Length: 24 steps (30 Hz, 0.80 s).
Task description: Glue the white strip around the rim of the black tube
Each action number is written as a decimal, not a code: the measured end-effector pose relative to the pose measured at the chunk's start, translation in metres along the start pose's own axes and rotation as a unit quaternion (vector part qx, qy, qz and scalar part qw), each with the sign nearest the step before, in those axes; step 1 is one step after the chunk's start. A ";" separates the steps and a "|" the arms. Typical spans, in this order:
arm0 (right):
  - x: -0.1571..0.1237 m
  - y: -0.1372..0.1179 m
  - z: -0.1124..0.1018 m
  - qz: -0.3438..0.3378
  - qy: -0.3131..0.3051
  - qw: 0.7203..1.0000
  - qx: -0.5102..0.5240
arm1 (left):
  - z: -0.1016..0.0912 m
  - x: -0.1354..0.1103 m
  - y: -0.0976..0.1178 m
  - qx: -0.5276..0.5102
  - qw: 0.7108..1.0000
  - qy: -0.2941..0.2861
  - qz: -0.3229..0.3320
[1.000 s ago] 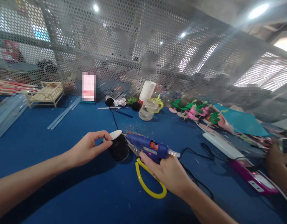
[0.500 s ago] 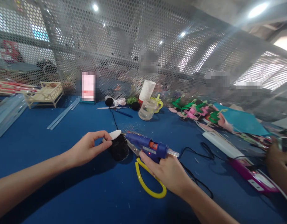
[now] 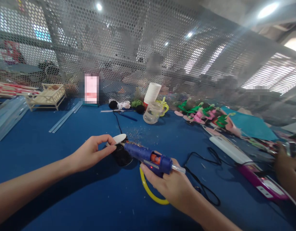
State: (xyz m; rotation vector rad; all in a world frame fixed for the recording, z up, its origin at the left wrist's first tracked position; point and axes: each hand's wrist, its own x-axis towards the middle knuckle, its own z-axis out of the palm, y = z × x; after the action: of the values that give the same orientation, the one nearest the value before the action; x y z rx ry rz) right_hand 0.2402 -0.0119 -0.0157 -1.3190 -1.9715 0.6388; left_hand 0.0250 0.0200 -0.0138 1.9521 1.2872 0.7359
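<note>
My left hand [image 3: 97, 150] pinches the rim of a white paper cup [image 3: 120, 138] whose side is wrapped in black yarn [image 3: 123, 156]. The cup tilts on the blue table. A blue glue gun [image 3: 148, 157] is in my right hand [image 3: 172, 183], its nozzle against or just in front of the cup near my left fingertips. A clear glue stick [image 3: 178, 168] pokes out of its back end. Under the gun and my right hand lie scissors, of which only a yellow handle [image 3: 150, 192] shows. A black strand runs from the cup to a black yarn ball [image 3: 113, 104].
Stacked paper cups [image 3: 152, 92], a clear plastic jar [image 3: 151, 114] and a blue pen [image 3: 128, 117] lie behind. Craft flowers [image 3: 198, 115] and a power strip [image 3: 261, 183] are at right, near another person's hand [image 3: 286, 160]. A small rack [image 3: 47, 97] and phone [image 3: 91, 89] stand left.
The glue gun has moved left and slightly down across the front of the cup, covering the scissors' blades. My left hand keeps its pinch on the cup.
</note>
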 end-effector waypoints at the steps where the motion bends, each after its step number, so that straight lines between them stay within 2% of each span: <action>1: -0.001 0.002 0.001 -0.007 0.005 1.000 -0.003 | 0.000 0.000 0.000 0.003 1.000 -0.001 -0.002; 4: -0.004 0.008 0.005 -0.030 0.019 0.999 0.003 | -0.001 0.001 0.000 0.011 1.000 -0.001 -0.004; 7: -0.003 0.007 0.005 -0.020 0.029 0.999 0.006 | -0.001 0.001 -0.001 0.012 1.000 -0.004 -0.001; 11: 0.003 -0.002 -0.001 0.043 -0.014 0.998 0.034 | -0.001 0.001 -0.001 0.006 1.000 -0.011 0.000; 15: 0.005 -0.002 -0.007 0.088 -0.027 0.994 0.062 | -0.002 0.001 0.001 0.001 1.000 -0.014 0.002; 24: 0.011 0.008 -0.007 0.083 -0.047 0.994 0.062 | -0.002 0.001 -0.001 0.007 1.000 -0.018 0.021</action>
State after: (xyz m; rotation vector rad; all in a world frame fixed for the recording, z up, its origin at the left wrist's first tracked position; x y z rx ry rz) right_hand 0.2477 0.0011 -0.0137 -1.4083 -1.8744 0.9031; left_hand 0.0236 0.0220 -0.0131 2.0002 1.2370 0.7096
